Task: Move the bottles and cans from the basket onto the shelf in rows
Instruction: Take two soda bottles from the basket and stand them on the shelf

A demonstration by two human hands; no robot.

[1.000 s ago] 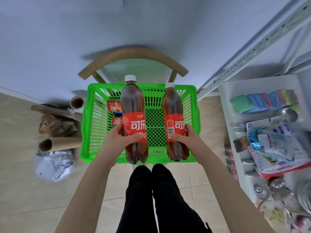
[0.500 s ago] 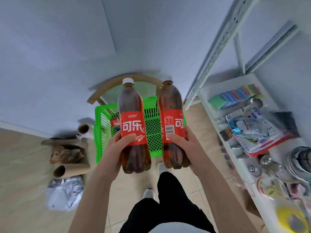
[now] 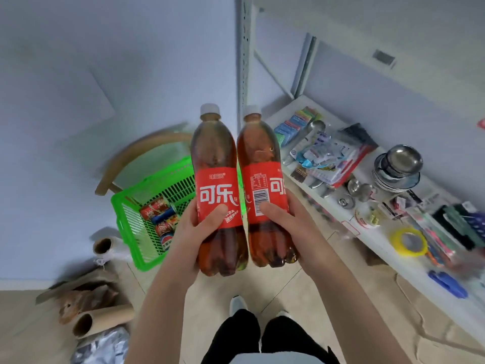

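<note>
Two upright cola bottles with red labels and white caps are held side by side in front of me. My left hand (image 3: pixel 195 232) grips the left cola bottle (image 3: pixel 216 164) around its label. My right hand (image 3: pixel 284 220) grips the right cola bottle (image 3: pixel 259 158) the same way. Down to the left, the green basket (image 3: pixel 126 222) rests on a wooden chair and holds several red and blue cans (image 3: pixel 160 214). The white shelf (image 3: pixel 372 237) runs along the right side, crowded with goods.
On the shelf lie sponges (image 3: pixel 296 123), packets, stacked steel bowls (image 3: pixel 399 164), a yellow tape roll (image 3: pixel 408 241) and pens. A perforated shelf post (image 3: pixel 244 48) rises behind the bottles. Cardboard tubes (image 3: pixel 102 320) and a foil bag sit on the floor at left.
Both bottles have been lifted out of the basket and carried up and to the right. The view has swung toward the shelf, so the basket now lies lower left.
</note>
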